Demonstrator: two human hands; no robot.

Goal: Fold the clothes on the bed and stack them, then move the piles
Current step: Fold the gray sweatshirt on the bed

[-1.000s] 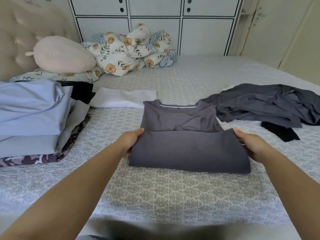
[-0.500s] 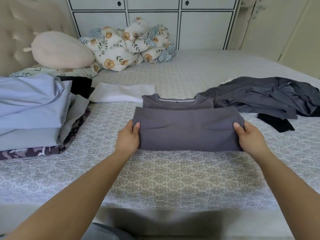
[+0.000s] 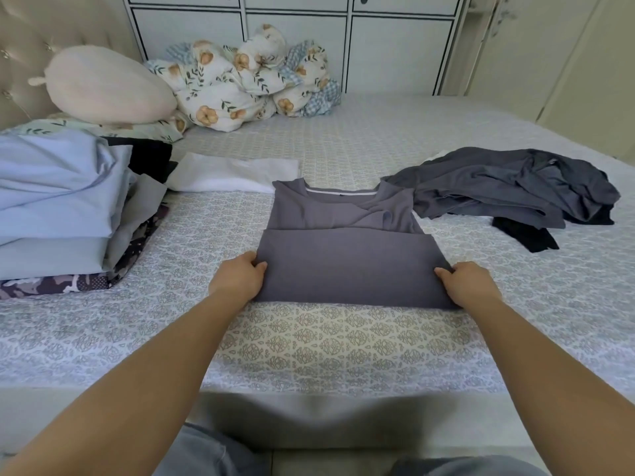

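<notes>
**Grey shirt half folded, both hands on its near fold**

The grey shirt (image 3: 347, 255) lies flat on the bed (image 3: 343, 345) between the two hands, its lower part turned up over the body and the collar pointing away from the person. The left hand (image 3: 237, 280) pinches the fold's left end with curled fingers; the right hand (image 3: 469, 285) pinches the right end the same way.

Risks, as I judge them: the upper layer is soft and could slide or bunch if one hand lifts ahead of the other, leaving a crooked fold. The tucked sleeve near the collar looks rumpled and may spring loose with the next turn. Carried to the stack (image 3: 65, 214) left of the left hand, which already leans unevenly, the shirt could tip it over or slip off.

Count: one grey shirt in hand; one stack of folded clothes, with about four layers showing; one white folded piece (image 3: 237, 173) beyond the left hand; one dark unfolded heap (image 3: 508, 187) beyond the right hand, number of garments unclear; one pale cushion (image 3: 106, 87) and one flowered quilt (image 3: 247, 77) farther off.
</notes>
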